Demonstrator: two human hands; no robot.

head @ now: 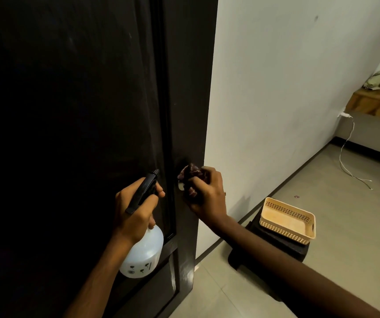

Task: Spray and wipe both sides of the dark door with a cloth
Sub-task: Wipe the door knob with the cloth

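Right against the bunched cloth [191, 177] that the right hand [207, 193] grips, the dark door [69, 111] runs upright above and below, near its free edge, while the left hand [136, 210], just beside, clasps the spray bottle [144, 251], whose small dark markings cannot be read
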